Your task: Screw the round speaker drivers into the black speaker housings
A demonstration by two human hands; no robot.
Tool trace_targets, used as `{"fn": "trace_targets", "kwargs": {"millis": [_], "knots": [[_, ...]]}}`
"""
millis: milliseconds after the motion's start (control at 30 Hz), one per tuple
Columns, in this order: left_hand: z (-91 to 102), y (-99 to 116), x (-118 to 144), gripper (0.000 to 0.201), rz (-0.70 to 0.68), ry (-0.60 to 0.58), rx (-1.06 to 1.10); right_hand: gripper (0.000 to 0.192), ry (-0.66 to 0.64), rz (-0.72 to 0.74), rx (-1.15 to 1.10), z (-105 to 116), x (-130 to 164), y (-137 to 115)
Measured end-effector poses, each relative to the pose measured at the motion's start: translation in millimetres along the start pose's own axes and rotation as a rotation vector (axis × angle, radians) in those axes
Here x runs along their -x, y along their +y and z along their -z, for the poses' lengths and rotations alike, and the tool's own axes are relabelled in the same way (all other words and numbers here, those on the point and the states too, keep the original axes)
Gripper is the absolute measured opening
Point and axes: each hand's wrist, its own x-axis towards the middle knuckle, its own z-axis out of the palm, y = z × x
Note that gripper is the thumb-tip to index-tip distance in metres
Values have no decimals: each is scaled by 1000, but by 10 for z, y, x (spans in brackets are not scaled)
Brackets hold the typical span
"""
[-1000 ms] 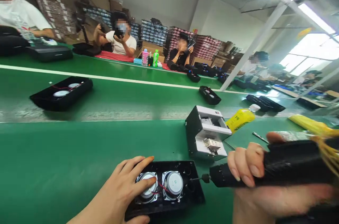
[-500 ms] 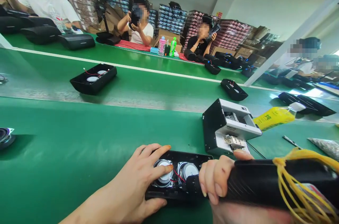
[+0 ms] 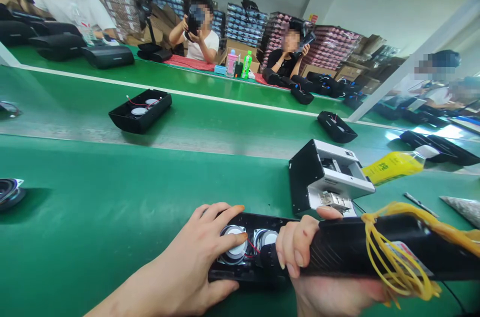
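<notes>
A black speaker housing (image 3: 247,274) lies on the green bench in front of me, with two round speaker drivers (image 3: 235,244) and a red wire inside. My left hand (image 3: 202,252) grips its left part, thumb along the near edge and fingers reaching over the left driver to the far edge. In my right hand (image 3: 300,247) is a black electric screwdriver (image 3: 345,247) with yellow bands tied round its body. The screwdriver lies nearly level, its front end over the right driver's near side. Its tip is hidden, as is part of the right driver.
A black-and-white screw feeder (image 3: 332,177) stands beyond my right hand, with a yellow drink bottle (image 3: 393,166) behind it. A loose speaker driver (image 3: 11,193) lies at the left. Open housings (image 3: 140,112) sit on the belt. Several co-workers sit across it.
The screwdriver and my right hand have shifted left over the housing. My left hand stays in place on it. The housings on the belt have moved slightly to the right.
</notes>
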Motion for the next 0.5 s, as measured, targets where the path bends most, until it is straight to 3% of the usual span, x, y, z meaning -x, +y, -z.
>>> {"fn": "trace_targets", "kwargs": {"millis": [200, 367, 433, 500], "knots": [[10, 15, -1, 60, -15, -10, -21, 69, -86, -61, -85, 112, 100, 48], [40, 15, 0, 63, -46, -45, -49, 33, -471, -313, -149, 294, 84, 95], [46, 14, -6, 64, -45, -63, -51, 38, -540, -387, -111, 314, 49, 117], [42, 12, -12, 65, -46, -65, -51, 42, -530, -400, -78, 300, 29, 141]]}}
